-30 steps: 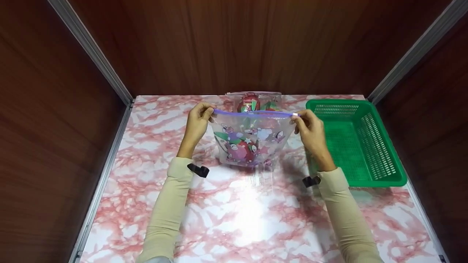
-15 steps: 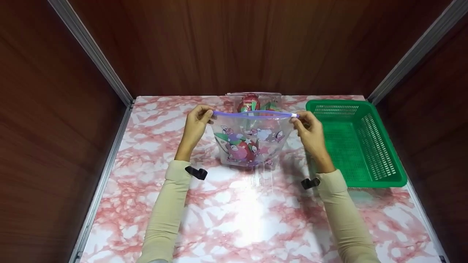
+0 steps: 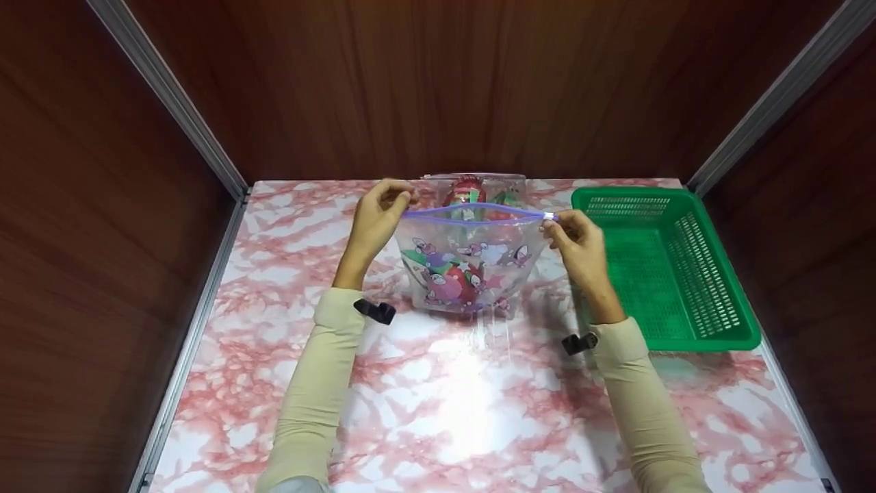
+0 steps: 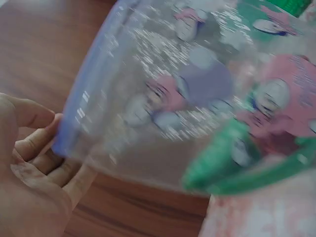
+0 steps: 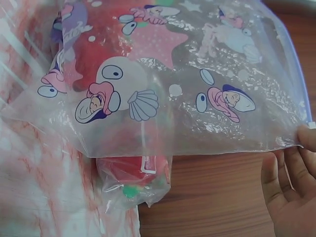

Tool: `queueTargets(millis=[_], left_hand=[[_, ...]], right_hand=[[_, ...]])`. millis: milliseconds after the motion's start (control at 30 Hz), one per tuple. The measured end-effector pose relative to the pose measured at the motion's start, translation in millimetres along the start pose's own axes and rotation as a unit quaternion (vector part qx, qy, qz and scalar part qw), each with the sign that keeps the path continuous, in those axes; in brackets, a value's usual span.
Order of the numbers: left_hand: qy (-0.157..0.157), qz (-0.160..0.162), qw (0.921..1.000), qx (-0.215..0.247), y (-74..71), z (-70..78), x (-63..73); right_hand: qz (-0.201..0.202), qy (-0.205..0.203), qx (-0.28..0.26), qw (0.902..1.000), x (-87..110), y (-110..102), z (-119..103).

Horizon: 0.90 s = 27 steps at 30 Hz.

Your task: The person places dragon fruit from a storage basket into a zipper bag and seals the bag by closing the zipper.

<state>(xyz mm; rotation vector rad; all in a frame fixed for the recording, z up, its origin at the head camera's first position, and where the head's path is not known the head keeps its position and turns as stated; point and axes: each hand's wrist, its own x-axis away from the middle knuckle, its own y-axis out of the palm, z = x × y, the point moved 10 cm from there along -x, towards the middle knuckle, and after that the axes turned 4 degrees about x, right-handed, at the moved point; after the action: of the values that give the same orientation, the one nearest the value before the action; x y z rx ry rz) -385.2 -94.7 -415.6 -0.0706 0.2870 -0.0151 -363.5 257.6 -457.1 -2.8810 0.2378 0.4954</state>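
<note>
A clear slider zip bag (image 3: 472, 253) with a purple zip and pink cartoon prints stands upright mid-table, its mouth parted. Something red and green shows inside, its kind blurred by the prints. My right hand (image 3: 585, 250) pinches the bag's right top corner at the white slider (image 3: 549, 216); the thumb sits on that corner in the right wrist view. My left hand (image 3: 376, 222) is at the left top corner. In the left wrist view, fingers (image 4: 42, 143) lie loosely behind and against the purple zip (image 4: 74, 113), with the thumb off the film.
Behind stands a second clear bag (image 3: 517, 185) holding red and green items, near the brown back wall (image 3: 445, 89). A green perforated basket (image 3: 729, 274) stands on the right of the pink-and-white marbled table (image 3: 424, 411). Brown walls with metal posts enclose the sides.
My left hand has shifted slightly up and right, its thumb coming off the bag's corner. The bag's mouth has widened from a narrow slit. My right hand stays at the slider.
</note>
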Motion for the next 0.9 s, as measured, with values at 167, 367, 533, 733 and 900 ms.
queueTargets(millis=[167,367,533,733,900], left_hand=[[0.040,-0.038,0.9975,-0.044,34.1,37.4,-9.2],[0.032,-0.138,0.9851,-0.097,90.3,62.9,-13.1],[0.018,-0.217,0.9656,-0.143,129.5,69.4,-15.2],[0.006,-0.281,0.9419,-0.183,163.1,68.8,-22.4],[-0.005,-0.319,0.9210,-0.224,185.0,67.4,-28.2]], right_hand=[[0.001,-0.001,-0.006,1.0000,4.0,0.9,-14.6],[-0.003,0.010,-0.010,0.9999,5.8,1.3,-17.3],[-0.001,0.019,0.000,0.9998,1.8,-0.5,0.2],[-0.011,0.009,-0.008,0.9999,-0.4,0.2,2.9],[-0.016,-0.004,-0.008,0.9998,-0.2,0.6,-2.9]])
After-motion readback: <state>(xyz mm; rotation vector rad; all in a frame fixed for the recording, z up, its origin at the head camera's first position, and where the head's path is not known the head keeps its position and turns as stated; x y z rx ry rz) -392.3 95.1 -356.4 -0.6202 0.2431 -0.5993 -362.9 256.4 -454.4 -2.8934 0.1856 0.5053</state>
